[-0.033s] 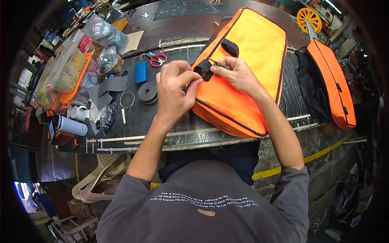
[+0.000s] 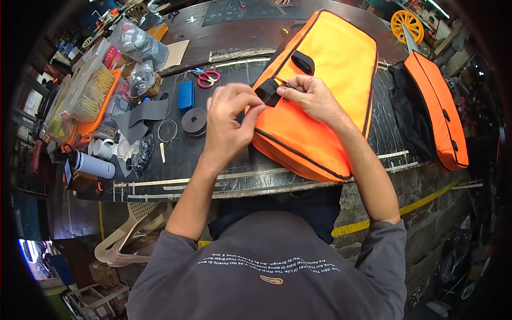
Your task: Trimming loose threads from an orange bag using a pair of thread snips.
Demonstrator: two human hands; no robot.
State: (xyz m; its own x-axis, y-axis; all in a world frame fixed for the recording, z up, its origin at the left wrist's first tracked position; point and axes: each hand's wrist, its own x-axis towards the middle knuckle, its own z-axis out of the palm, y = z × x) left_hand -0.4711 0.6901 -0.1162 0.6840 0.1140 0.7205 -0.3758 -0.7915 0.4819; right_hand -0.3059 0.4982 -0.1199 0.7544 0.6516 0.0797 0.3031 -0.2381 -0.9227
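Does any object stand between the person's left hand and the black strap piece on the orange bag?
Nothing visible does. The left hand is close beside the black strap piece, over the orange bag. The right hand is at the strap's other side. Anything very fine would be too small to tell.

Grey T-shirt (image 2: 256, 300): small white lettering (image 2: 250, 260) printed across the chest in curved rows, upside down in this view; adjacent, a small oval yellow-orange emblem (image 2: 271, 280) bearing lettering. Packaging print elsewhere: illegible.
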